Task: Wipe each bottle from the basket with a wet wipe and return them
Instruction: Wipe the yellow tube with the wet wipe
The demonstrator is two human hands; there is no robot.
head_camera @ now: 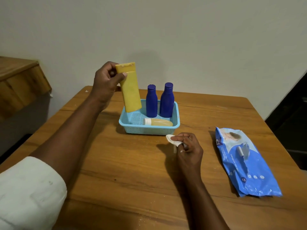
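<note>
Hands [106, 80] — yellow bottle [131, 93] left, wipe [172, 140] right

Showing on count: two blue bottles [151, 101] [167, 100], one yellow bottle [130, 87], one pale lying bottle [157, 122], one basket [149, 129], one wipe pack [245, 161], one wipe [172, 139].

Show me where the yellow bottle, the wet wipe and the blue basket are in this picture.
yellow bottle [131, 92], head view, on the middle of its flat body.
wet wipe [169, 138], head view, on the folded white part beyond the fingertips.
blue basket [146, 129], head view, on its near front wall.
</note>
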